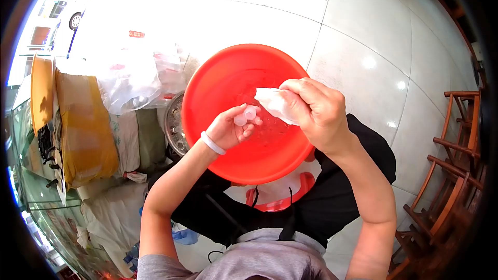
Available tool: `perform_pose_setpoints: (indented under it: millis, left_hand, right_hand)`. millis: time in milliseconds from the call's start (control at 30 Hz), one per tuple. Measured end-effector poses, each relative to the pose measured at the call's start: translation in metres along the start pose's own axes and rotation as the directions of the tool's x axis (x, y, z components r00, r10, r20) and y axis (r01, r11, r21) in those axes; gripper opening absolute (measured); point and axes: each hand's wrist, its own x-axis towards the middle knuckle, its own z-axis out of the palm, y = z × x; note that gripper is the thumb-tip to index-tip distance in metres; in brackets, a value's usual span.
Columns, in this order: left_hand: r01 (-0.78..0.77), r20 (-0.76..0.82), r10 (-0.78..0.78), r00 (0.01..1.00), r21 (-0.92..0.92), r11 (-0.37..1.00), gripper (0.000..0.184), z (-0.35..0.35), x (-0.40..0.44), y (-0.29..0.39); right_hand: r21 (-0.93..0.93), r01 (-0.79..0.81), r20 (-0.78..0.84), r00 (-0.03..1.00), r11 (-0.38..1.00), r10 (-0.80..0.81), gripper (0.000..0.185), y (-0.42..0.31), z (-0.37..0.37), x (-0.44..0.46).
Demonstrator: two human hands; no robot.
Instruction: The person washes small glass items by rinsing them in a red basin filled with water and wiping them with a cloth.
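A large red basin (249,163) stands between my knees. Over its left half, my left hand (231,127) holds small pinkish translucent cups (250,112) between thumb and fingers, with a white band round the wrist. My right hand (319,111) is raised over the basin's right side, its fingers closed on a white cloth-like piece (277,105) that points to the left. The cloth and the cups are apart. What lies in the bottom of the basin is hard to make out.
A metal bowl (176,124) sits against the basin's left side. Further left are plastic bags (129,80), a yellow-taped box (88,129), sacks and a glass case. Wooden chairs (451,171) stand at the right on the tiled floor (363,57). Something red and white lies below the basin.
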Motion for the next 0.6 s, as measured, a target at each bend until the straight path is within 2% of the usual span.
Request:
perform_pose_setpoints:
  millis: [33, 100, 200, 267, 333, 367, 433, 467, 533, 567, 600]
  left_hand:
    - [-0.009, -0.001, 0.009, 1.000, 0.001, 1.000, 0.032, 0.002, -0.002, -0.002]
    - [0.004, -0.119, -0.007, 0.993, -0.023, 1.000, 0.033, 0.007, -0.005, -0.005]
    - [0.006, -0.117, -0.016, 0.993, -0.082, 0.997, 0.039, 0.004, -0.005, -0.008]
    - [0.002, -0.095, -0.012, 0.995, -0.095, 0.995, 0.039, -0.002, -0.004, -0.008]
    - [0.007, 0.046, -0.001, 0.999, -0.120, 0.993, 0.036, -0.003, -0.004, -0.009]
    - [0.004, 0.045, 0.001, 0.999, -0.122, 0.993, 0.036, 0.000, -0.005, -0.009]
    - [-0.013, -0.095, 0.003, 0.995, -0.103, 0.995, 0.031, 0.010, -0.005, -0.008]
    - [-0.013, -0.094, 0.003, 0.996, -0.105, 0.994, 0.031, 0.017, -0.006, -0.008]
    - [-0.156, -0.260, 0.232, 0.938, 0.282, 0.947, 0.028, 0.027, -0.008, -0.009]
    - [-0.211, -0.184, 0.274, 0.944, 0.303, 0.929, 0.022, 0.022, -0.010, -0.010]
    - [-0.212, -0.183, 0.274, 0.944, 0.303, 0.929, 0.022, 0.020, -0.010, -0.009]
  right_hand:
    - [-0.005, -0.008, 0.005, 1.000, 1.000, 0.008, 0.005, 0.000, 0.000, 0.000]
    - [-0.007, -0.014, 0.000, 1.000, 1.000, 0.014, 0.004, 0.000, 0.000, 0.001]
    - [-0.020, -0.032, -0.002, 0.999, 0.999, 0.032, 0.005, 0.001, 0.002, 0.000]
    - [-0.025, -0.031, 0.015, 0.999, 0.999, 0.031, 0.005, 0.001, 0.002, 0.001]
    - [-0.027, -0.031, 0.030, 0.999, 0.999, 0.032, 0.005, 0.001, 0.003, 0.001]
    - [-0.030, -0.026, 0.033, 0.999, 0.999, 0.027, 0.005, 0.001, 0.004, 0.001]
    - [-0.034, -0.022, 0.037, 0.999, 0.999, 0.023, 0.006, 0.001, 0.005, 0.001]
    - [-0.031, -0.020, 0.042, 0.999, 0.999, 0.021, 0.005, 0.001, 0.006, 0.001]
    - [-0.028, -0.017, 0.047, 0.999, 0.999, 0.018, 0.005, 0.001, 0.006, 0.002]
    - [-0.035, -0.014, 0.044, 0.999, 0.999, 0.015, 0.005, 0.000, 0.005, 0.002]
    - [-0.042, -0.011, 0.041, 0.999, 0.999, 0.012, 0.005, 0.000, 0.005, 0.002]
